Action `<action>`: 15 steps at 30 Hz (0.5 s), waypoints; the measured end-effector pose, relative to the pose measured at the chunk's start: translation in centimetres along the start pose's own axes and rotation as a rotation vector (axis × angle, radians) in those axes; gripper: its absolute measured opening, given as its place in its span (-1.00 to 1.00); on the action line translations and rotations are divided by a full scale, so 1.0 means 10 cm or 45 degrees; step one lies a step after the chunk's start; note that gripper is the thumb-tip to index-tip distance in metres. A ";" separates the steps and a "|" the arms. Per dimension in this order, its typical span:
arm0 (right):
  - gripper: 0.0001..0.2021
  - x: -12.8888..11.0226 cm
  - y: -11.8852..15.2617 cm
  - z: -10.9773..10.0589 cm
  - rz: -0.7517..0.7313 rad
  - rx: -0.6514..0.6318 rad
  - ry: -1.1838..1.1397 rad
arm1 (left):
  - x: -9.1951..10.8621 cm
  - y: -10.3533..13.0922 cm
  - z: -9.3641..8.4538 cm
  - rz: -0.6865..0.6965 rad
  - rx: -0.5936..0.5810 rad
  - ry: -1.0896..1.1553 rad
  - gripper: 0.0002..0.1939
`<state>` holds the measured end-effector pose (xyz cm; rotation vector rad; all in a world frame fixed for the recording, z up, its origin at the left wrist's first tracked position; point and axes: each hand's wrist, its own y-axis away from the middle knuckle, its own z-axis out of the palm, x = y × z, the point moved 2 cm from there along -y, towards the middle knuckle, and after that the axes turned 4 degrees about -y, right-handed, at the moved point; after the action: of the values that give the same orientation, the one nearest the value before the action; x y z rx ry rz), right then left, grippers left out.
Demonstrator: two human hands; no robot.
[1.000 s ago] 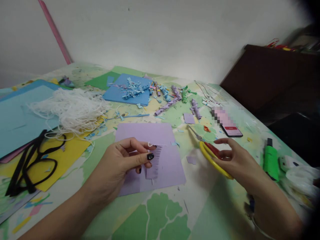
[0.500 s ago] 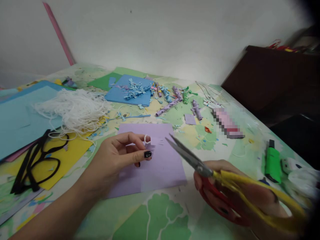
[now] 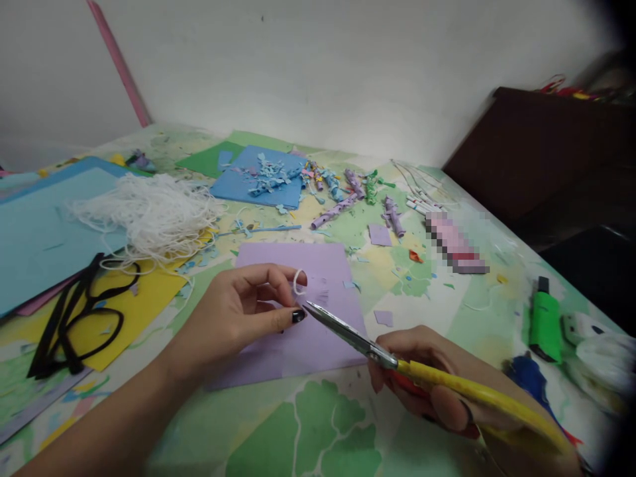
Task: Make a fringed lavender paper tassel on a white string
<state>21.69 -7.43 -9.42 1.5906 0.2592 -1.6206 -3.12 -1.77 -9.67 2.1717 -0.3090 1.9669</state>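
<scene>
My left hand [image 3: 248, 305] is pinched between thumb and fingers over a purple paper sheet [image 3: 342, 351]. A small loop of white string [image 3: 297, 283] sticks up at its fingertips, along with what looks like a small fringed piece of purple paper [image 3: 318, 289]. My right hand [image 3: 462, 364] is wrapped around scissors [image 3: 355, 339] with yellow and red handles. The blades look closed or nearly so, their tips close to my left thumb. Part of what the left fingers grip is hidden.
Left are a heap of white string [image 3: 159, 212], black glasses [image 3: 99, 324], yellow paper [image 3: 144, 305] and light-blue sheets [image 3: 54, 232]. Behind lie a blue stack [image 3: 233, 185] and purple paper rolls [image 3: 338, 212]. A green lighter-like object [image 3: 545, 324] is at right. Paper scraps are scattered about.
The scissors have moved left towards my left fingertips, and their parted blades have come together. A purple scrap now shows on the table near the scissors. My left hand keeps its pinch.
</scene>
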 end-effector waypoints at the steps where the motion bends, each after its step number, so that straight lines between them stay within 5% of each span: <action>1: -0.40 0.00 -0.01 0.00 -0.020 -0.006 -0.002 | 0.00 0.00 0.00 -0.002 -0.013 -0.010 -0.87; 15: -0.52 0.04 -0.10 0.00 0.020 -0.020 -0.161 | 0.00 0.03 0.06 -0.044 -0.121 -0.010 -0.84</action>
<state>21.04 -6.95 -10.19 1.4677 0.1915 -1.6953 -2.61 -2.20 -9.76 2.1120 -0.3564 1.8862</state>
